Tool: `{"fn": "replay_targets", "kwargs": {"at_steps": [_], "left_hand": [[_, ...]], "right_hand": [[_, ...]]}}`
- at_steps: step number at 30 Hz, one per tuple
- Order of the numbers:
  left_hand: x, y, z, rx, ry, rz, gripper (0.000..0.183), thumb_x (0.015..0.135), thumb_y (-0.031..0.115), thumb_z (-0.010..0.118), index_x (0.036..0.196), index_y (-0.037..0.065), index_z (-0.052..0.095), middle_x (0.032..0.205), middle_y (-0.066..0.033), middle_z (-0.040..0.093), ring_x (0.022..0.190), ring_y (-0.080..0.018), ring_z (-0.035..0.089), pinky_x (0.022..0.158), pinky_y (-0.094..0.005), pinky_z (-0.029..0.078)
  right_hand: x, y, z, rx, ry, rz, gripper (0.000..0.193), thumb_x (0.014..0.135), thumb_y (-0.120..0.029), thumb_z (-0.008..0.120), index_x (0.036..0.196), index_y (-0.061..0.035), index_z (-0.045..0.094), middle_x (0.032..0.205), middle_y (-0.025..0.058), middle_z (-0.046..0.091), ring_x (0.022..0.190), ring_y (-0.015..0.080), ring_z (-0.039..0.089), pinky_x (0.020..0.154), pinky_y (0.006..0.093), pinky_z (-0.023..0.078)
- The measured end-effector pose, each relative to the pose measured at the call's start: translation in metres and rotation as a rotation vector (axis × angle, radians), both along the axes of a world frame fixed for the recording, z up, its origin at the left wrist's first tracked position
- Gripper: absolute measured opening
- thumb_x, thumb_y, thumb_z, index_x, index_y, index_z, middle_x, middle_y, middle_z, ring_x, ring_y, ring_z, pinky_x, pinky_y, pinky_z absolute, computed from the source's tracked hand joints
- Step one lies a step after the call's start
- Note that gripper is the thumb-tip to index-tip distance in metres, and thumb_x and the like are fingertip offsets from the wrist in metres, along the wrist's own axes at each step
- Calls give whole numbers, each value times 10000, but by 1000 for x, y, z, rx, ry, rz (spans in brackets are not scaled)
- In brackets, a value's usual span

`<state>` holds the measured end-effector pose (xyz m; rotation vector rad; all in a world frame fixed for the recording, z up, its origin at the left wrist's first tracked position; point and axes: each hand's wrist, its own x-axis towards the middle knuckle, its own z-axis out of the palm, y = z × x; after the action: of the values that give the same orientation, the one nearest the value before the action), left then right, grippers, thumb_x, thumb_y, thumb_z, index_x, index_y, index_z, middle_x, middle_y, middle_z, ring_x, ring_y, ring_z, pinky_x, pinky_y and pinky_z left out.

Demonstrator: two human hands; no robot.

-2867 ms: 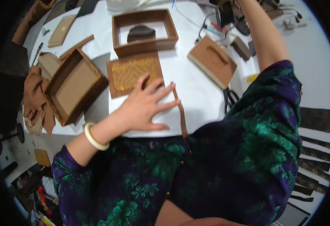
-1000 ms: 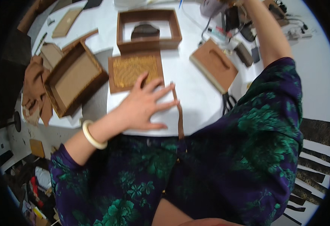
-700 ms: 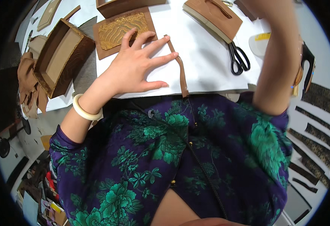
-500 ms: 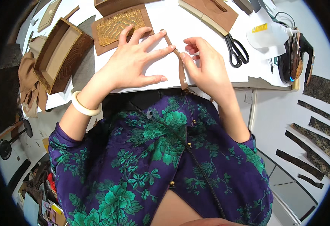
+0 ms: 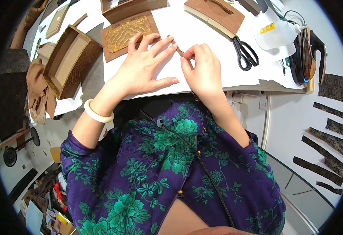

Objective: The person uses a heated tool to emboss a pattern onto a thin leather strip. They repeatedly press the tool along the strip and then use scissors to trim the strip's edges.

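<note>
A narrow brown strip point(image 5: 180, 51), leather-like, lies slantwise on the white-covered table. My left hand point(image 5: 148, 64) rests flat with its fingers spread, index fingertip at the strip's far end; its other fingers reach toward a brown panel point(image 5: 108, 51) with a raised gold wave-patterned piece point(image 5: 126, 34). My right hand point(image 5: 203, 70) is pinched on the strip with thumb and forefinger, a little nearer to me. The near part of the strip is hidden behind this hand.
To the left stands an open brown tray-like box point(image 5: 86, 56) beside brown scraps point(image 5: 38, 84). Toward the right are black-handled scissors point(image 5: 246, 56), a white squeeze bottle point(image 5: 275, 36) and a dark iron-like tool point(image 5: 306, 58). A brown slotted cover point(image 5: 214, 13) and another box point(image 5: 134, 11) sit behind.
My right hand has moved left and closed in a pinch on the strip. My left hand stays spread with its fingertips by the strip. The view has shifted slightly.
</note>
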<state>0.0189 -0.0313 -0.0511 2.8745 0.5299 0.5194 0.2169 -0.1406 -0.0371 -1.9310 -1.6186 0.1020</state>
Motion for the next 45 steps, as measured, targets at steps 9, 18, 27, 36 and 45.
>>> {"fn": "replay_targets", "kwargs": {"at_steps": [9, 18, 27, 36, 45], "left_hand": [[7, 2, 5, -41, -28, -115, 966, 1001, 690, 672, 1545, -99, 548, 1627, -250, 541, 1586, -403, 438, 1383, -529, 265], [5, 0, 3, -84, -33, -116, 951, 1010, 639, 698, 1582, -96, 507, 1650, -279, 512, 1606, -412, 428, 1372, -519, 298], [4, -1, 4, -110, -36, -120, 920, 1013, 614, 708, 1602, -62, 501, 1643, -281, 515, 1599, -412, 437, 1370, -534, 296], [3, 0, 4, -151, 1, -103, 901, 1009, 577, 731, 1649, 0, 472, 1689, -236, 479, 1624, -393, 411, 1376, -593, 260], [2, -3, 4, -143, -24, -82, 891, 1022, 625, 688, 1580, -52, 530, 1633, -280, 521, 1609, -400, 426, 1382, -577, 247]], "right_hand": [[-9, 1, 16, -54, 289, -90, 301, 995, -144, 776, 1191, 31, 630, 1086, 216, 706, 851, 359, 747, 776, 488, 592], [-1, -5, 16, -197, 423, -122, 404, 917, -200, 845, 1230, 31, 734, 785, 108, 765, 692, 239, 748, 730, 409, 602], [6, -13, 33, -189, 393, -143, 198, 943, -179, 810, 1024, 2, 815, 844, 138, 799, 748, 231, 775, 740, 369, 607], [12, -21, 17, -42, 350, -17, 126, 940, -43, 802, 1059, -4, 814, 870, 120, 757, 754, 232, 752, 717, 359, 602], [6, -3, 13, -30, 349, -33, 146, 915, -47, 832, 1039, 27, 808, 856, 109, 749, 702, 216, 721, 681, 355, 600]]}}
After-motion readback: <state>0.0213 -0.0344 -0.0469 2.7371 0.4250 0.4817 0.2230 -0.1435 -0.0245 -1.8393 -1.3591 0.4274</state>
